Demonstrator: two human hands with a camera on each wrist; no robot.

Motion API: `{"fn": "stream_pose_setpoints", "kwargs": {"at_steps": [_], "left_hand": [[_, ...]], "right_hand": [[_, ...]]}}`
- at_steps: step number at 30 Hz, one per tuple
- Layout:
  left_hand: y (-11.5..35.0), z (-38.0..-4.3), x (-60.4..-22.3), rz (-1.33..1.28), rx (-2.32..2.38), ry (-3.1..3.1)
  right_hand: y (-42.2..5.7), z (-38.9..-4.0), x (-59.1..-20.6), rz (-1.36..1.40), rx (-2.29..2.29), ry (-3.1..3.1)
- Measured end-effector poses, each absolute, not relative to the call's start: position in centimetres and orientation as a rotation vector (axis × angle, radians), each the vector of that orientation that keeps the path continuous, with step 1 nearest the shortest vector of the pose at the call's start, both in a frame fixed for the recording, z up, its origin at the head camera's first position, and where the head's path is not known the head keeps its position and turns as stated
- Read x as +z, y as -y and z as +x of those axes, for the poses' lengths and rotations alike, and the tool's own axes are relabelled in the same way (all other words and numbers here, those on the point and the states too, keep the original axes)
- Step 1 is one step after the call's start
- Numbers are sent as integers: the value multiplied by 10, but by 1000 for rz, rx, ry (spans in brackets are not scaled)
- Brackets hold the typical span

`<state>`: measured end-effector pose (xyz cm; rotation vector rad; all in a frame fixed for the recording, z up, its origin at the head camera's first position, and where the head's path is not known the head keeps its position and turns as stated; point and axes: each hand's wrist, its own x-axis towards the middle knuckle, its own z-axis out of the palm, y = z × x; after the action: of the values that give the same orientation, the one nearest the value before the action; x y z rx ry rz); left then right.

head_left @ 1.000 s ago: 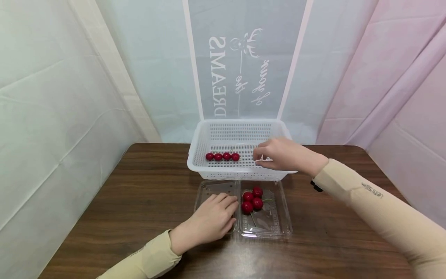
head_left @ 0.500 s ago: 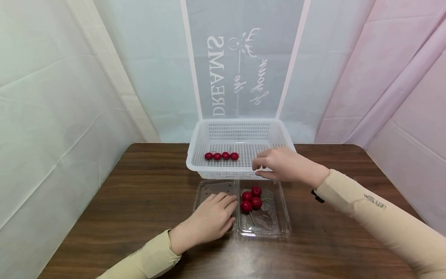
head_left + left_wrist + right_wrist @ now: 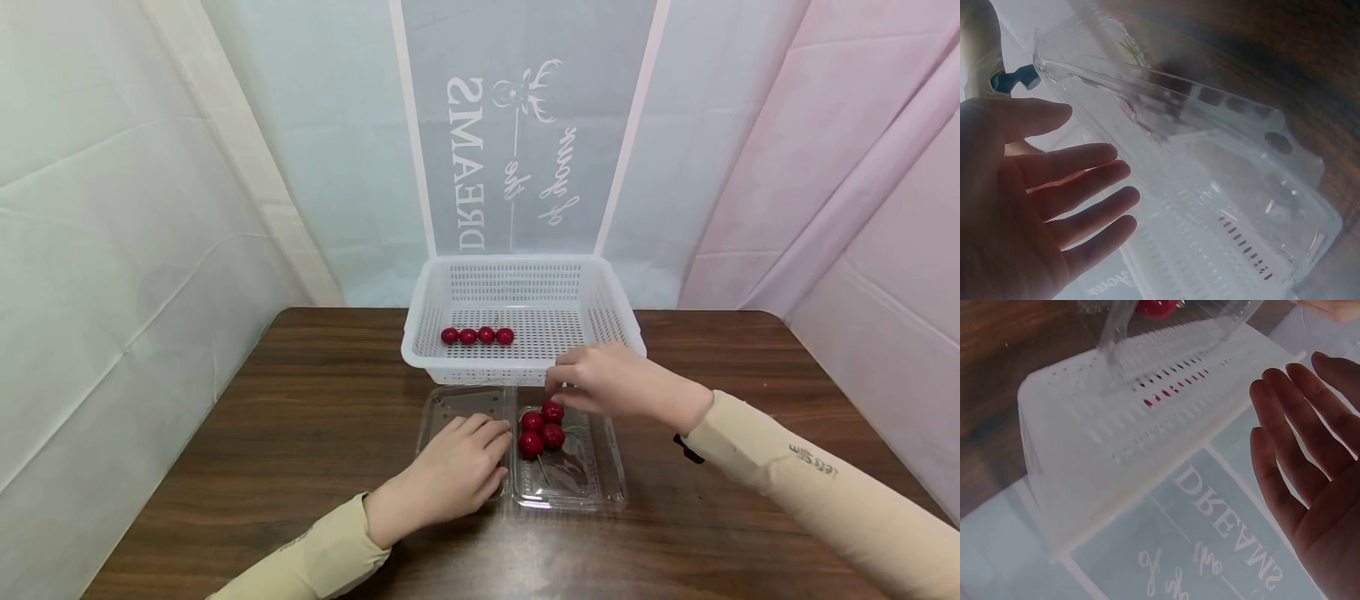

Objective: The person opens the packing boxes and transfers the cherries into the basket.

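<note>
A clear plastic clamshell box (image 3: 607, 492) lies unfolded on the table, with several red cherries (image 3: 552, 437) bunched in its right half. Over the far edge of that half, my right hand (image 3: 611, 379) bends down, its fingertips at the farthest cherry; contact cannot be made out. The right wrist view has this hand (image 3: 1310, 444) with gently bent, spread fingers and no cherry in the palm. My left hand (image 3: 450, 467) rests on the box's left half, which has small holes. Its fingers are extended in the left wrist view.
Behind the box stands a white perforated basket (image 3: 517, 364). Several cherries (image 3: 486, 335) line up inside it on the left. The brown wooden table (image 3: 315, 417) is bordered by pale cloth walls (image 3: 187, 208).
From above the basket's right side, my right hand has come back toward me to the bunched cherries in the box. The left hand and the cherries stay where they were.
</note>
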<state>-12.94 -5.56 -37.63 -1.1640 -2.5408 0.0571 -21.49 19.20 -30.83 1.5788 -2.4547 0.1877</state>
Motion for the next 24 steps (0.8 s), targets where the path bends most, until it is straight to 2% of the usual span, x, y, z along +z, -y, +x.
{"fn": "stream_pose_setpoints", "kwargs": {"at_steps": [24], "left_hand": [[56, -128, -374, -1167, 73, 2577]], "right_hand": [[-191, -207, -352, 1532, 277, 2591]]}}
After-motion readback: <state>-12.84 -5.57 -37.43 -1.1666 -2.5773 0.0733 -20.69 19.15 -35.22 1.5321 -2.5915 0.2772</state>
